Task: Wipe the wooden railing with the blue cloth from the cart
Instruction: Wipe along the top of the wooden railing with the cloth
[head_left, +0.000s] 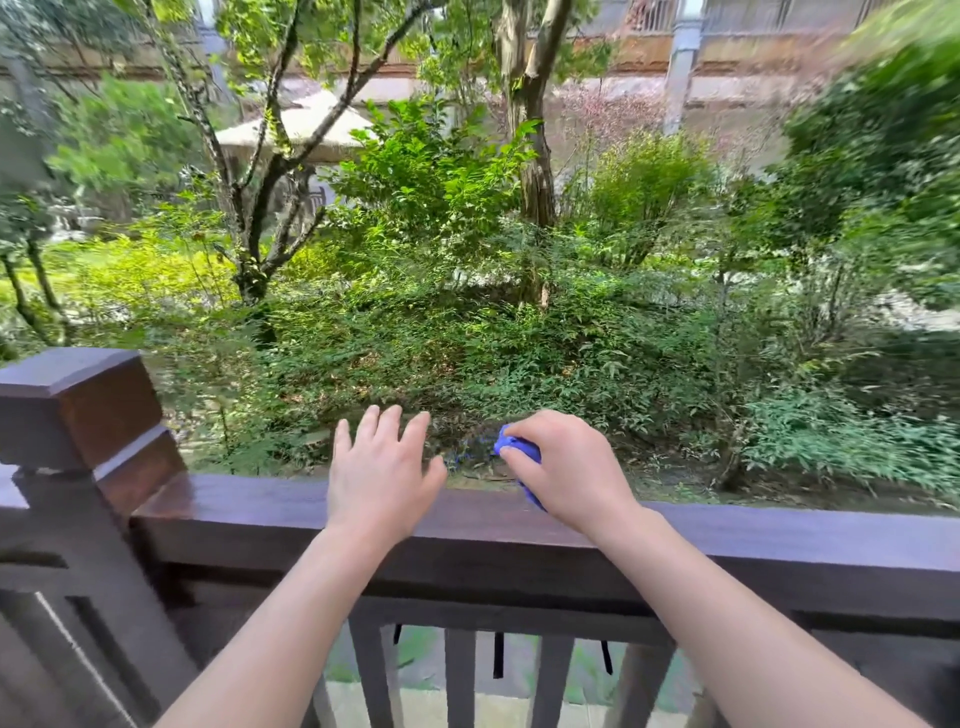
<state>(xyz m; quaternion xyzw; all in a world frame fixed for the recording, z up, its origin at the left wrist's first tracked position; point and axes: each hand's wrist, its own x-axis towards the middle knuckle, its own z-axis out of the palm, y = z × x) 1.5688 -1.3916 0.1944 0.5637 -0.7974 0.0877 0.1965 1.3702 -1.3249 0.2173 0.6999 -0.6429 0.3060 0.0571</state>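
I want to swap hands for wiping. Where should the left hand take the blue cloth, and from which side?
Probably the bunched end of the blue cloth poking out by the thumb of the right hand, coming from the left along the railing. The right hand covers the rest, and the open left hand sits on that side.

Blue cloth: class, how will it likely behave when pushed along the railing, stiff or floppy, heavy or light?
Probably floppy: the blue cloth is bunched into a small wad under the right hand. Likely light, as curled fingers alone hold it. It should slide, not roll, since the railing top looks flat and smooth.
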